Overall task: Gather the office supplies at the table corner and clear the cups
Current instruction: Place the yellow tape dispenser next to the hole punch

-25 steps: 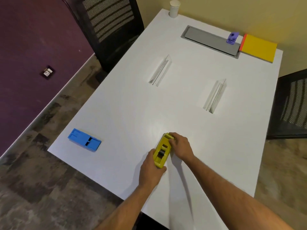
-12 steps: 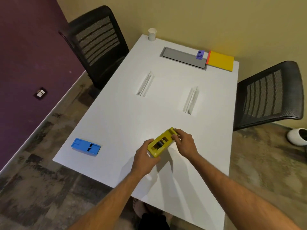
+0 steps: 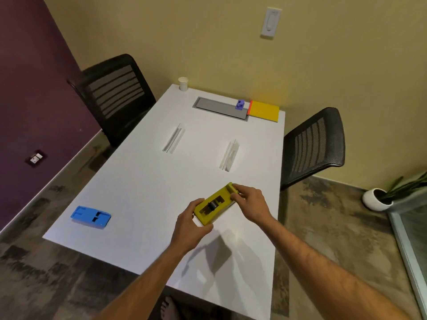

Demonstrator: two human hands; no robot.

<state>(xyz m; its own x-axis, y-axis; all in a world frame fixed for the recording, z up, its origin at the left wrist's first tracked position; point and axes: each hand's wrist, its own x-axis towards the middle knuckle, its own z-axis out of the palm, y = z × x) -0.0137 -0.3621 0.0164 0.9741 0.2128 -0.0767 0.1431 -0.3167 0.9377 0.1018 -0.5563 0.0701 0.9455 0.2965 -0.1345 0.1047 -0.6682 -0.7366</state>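
Above the white table (image 3: 143,195), both hands grip 1 yellow plastic tape dispenser (image 3: 213,205), left hand (image 3: 190,229) near end, right hand (image 3: 250,203) far end; white paper cup (image 3: 183,83), contents unseen.

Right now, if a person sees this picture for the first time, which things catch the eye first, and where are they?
First the yellow tape dispenser, held by the left hand and the right hand above the near part of the white table. Then the blue stapler near the left front corner, and the yellow notepad at the far right corner.
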